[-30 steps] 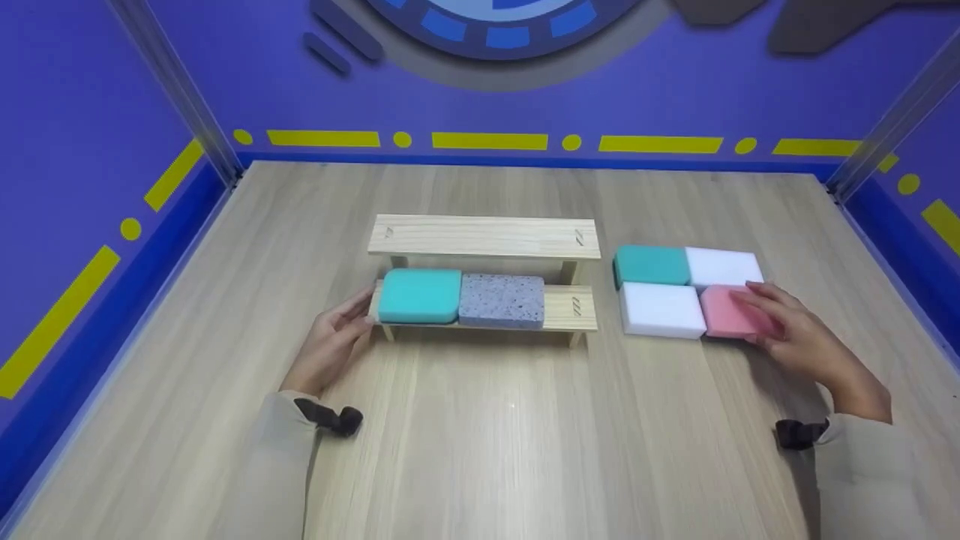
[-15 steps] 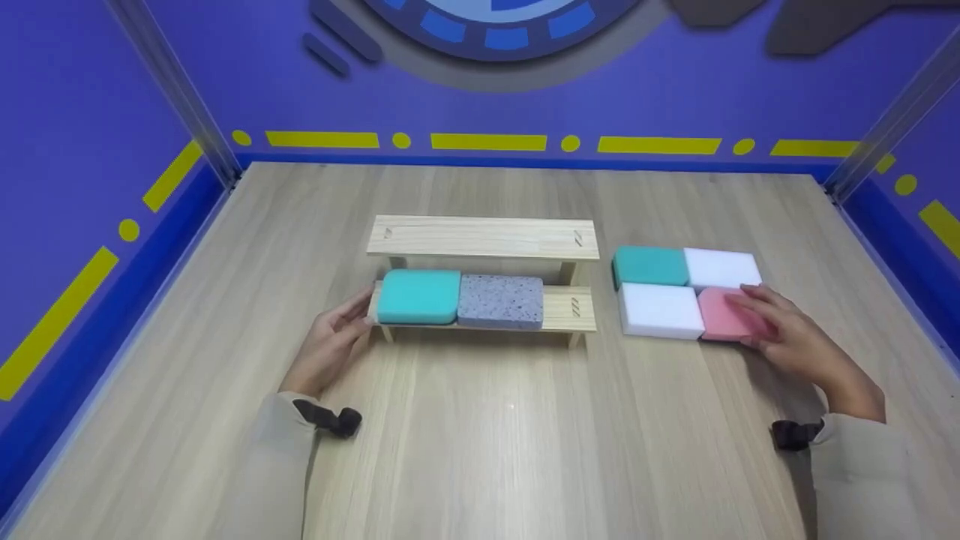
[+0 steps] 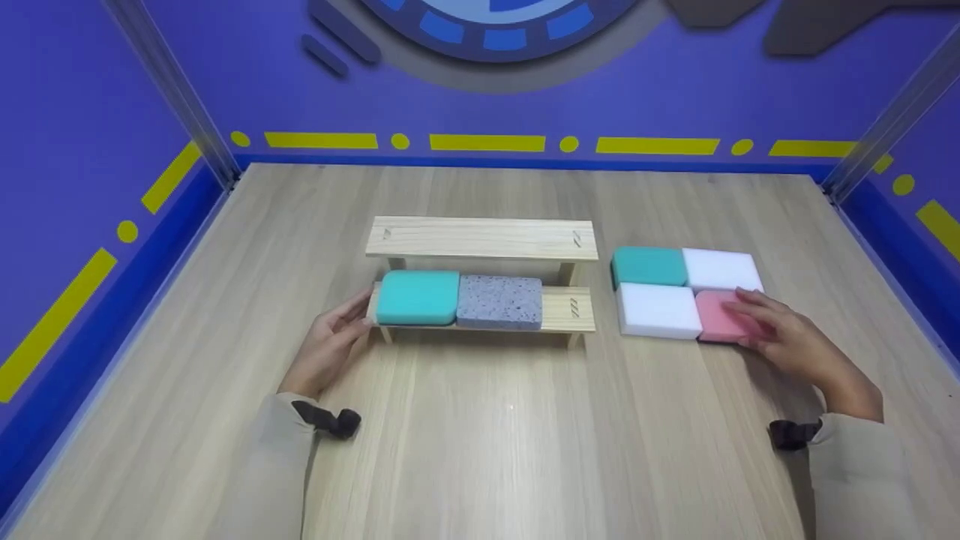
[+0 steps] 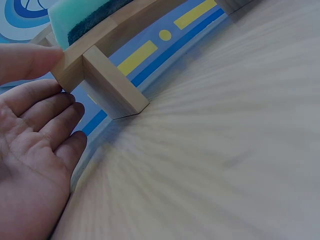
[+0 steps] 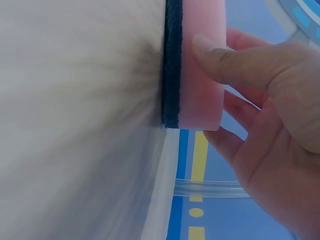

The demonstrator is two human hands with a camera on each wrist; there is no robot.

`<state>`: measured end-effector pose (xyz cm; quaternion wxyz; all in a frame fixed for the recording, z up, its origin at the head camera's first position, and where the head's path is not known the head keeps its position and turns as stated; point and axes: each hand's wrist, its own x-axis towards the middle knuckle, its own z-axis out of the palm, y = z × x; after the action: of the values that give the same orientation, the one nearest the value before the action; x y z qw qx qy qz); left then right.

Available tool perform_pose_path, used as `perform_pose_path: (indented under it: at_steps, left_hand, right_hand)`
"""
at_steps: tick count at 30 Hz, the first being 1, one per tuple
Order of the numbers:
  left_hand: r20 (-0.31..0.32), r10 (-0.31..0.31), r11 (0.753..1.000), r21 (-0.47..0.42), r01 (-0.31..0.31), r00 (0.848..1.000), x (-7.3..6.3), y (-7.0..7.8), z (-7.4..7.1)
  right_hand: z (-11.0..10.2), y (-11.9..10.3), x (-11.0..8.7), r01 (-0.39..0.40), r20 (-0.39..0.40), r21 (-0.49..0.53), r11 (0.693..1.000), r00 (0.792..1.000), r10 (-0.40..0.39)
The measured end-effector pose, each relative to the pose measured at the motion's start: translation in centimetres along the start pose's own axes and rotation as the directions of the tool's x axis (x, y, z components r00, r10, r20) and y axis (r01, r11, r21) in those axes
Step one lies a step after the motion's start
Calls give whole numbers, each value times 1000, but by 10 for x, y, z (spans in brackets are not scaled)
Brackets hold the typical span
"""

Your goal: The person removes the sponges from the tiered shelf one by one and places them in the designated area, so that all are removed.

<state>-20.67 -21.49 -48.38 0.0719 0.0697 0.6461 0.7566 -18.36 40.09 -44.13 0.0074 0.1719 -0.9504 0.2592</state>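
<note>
My left hand (image 3: 330,341) grips the left end of the lower step of a two-tier wooden rack (image 3: 566,307). In the left wrist view its thumb (image 4: 30,62) lies on the board's edge, with a finger beneath. A turquoise sponge (image 3: 418,297) and a speckled grey sponge-like block (image 3: 500,301) lie side by side on that step. At the right, my right hand (image 3: 802,345) holds a pink sponge (image 5: 202,90) with a dark scouring layer underneath. The thumb presses its near side, and fingers reach over its top. It stands flat beside a white sponge (image 3: 660,309).
Behind the white and pink sponges lie a green sponge (image 3: 649,266) and another white sponge (image 3: 722,268), forming a tight block. The rack's upper step (image 3: 480,236) stands farther back. Blue walls (image 3: 480,112) border the wooden table (image 3: 465,450).
My right hand has slid the pink sponge slightly toward me, along the white sponge's side. My left hand stays at the rack's end.
</note>
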Motion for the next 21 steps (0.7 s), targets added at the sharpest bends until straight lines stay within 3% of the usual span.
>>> perform_pose_path:
  at_steps: [10, 21]
  left_hand:
    - [-14, -5, 998, 63, 6, 1000, -1, 1, 0]
    - [5, -26, 997, 80, 25, 1000, -1, 2, -2]
  right_hand:
    - [2, 3, 1, 60, -54, -25, 998, 997, -61]
    - [0, 3, 0, 17, -52, -36, 999, 998, -19]
